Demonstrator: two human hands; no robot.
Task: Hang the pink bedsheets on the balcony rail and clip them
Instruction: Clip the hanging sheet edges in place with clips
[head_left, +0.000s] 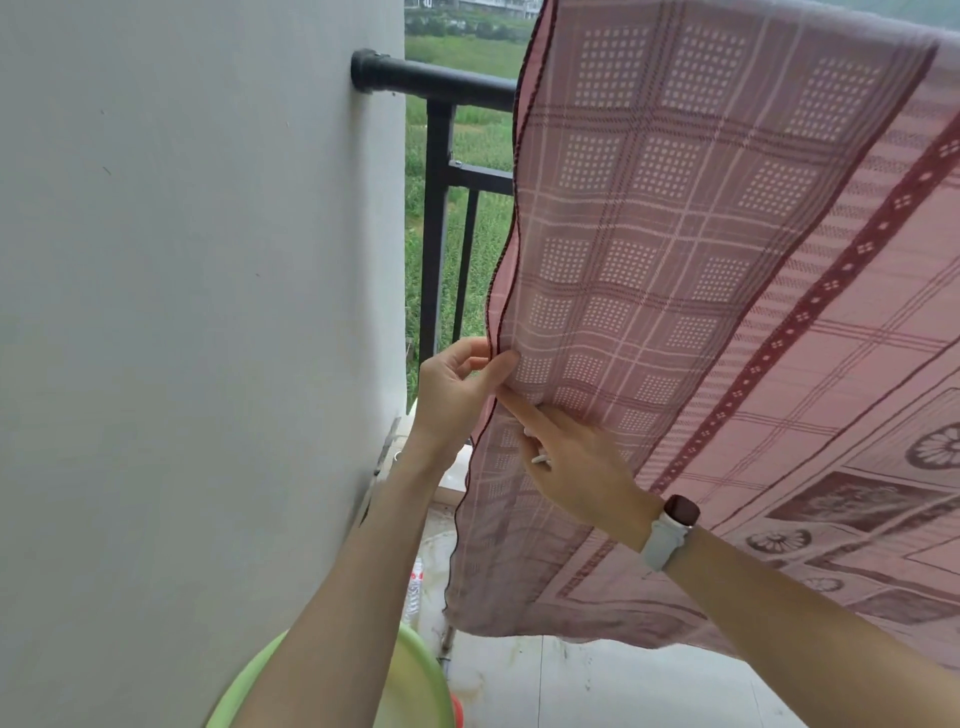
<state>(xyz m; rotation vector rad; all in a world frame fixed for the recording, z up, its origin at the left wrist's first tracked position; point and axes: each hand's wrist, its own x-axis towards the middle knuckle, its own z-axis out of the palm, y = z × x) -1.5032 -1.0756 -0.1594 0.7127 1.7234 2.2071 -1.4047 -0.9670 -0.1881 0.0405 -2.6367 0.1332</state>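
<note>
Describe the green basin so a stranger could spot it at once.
Start at the white wall on the left and follow it down to the floor. The green basin sits there, under the left forearm. It is the only lime-green, round-rimmed thing; the clear plastic bottle stands just behind it.

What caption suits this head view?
Both hands, left hand and right hand, pinch the sheet edge hanging over the rail.

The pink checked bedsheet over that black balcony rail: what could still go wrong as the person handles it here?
1. No clip shows on the pink checked bedsheet; draped loose over the black metal balcony rail, it might slide off toward the open field.
2. The left hand and right hand pinch only its dark-hemmed side edge, so a tug could drag it sideways.
3. Its lower end hangs near the stained floor and might get dirty.
</note>
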